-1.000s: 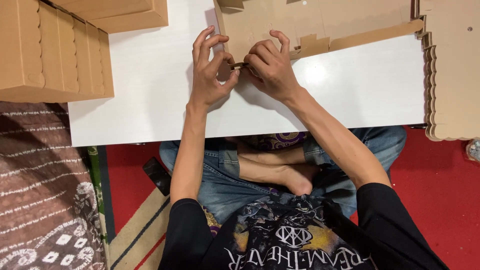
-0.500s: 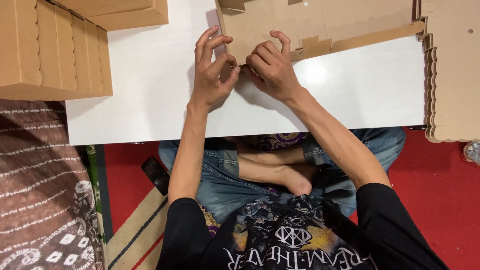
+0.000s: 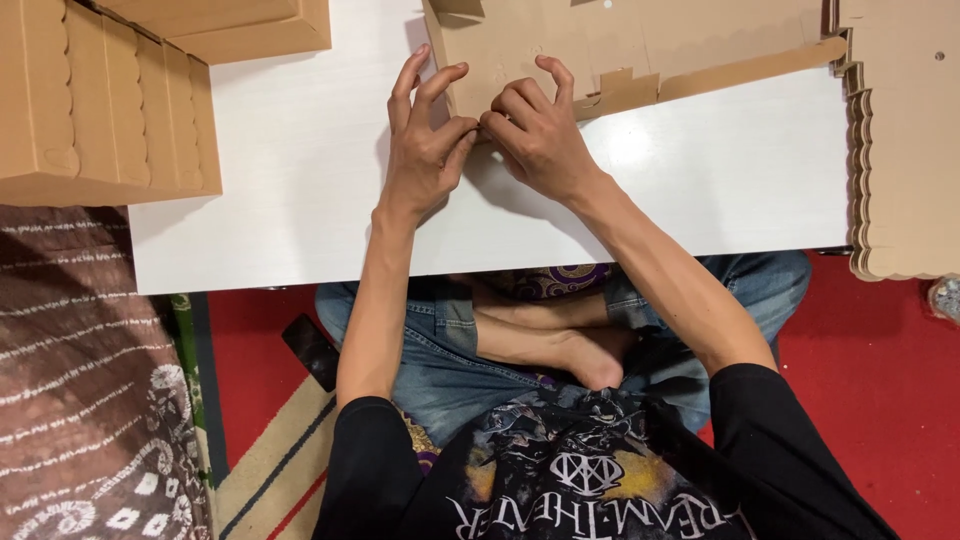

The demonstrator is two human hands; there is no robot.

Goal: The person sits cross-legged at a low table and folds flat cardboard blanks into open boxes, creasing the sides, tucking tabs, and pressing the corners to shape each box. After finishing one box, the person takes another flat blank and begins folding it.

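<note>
Since a second ago our left hand (image 3: 422,150) and right hand (image 3: 535,135) have closed together, fingertips now pinching the flat cardboard sheet's (image 3: 620,50) near edge on the white table (image 3: 300,180), so the fold is under way.

1. A low white table (image 3: 280,190) was set over a red floor (image 3: 880,400).
2. A brown patterned cloth (image 3: 80,380) was spread at the left, beside a striped mat (image 3: 270,480).
3. A bright glare was thrown onto the tabletop.
</note>
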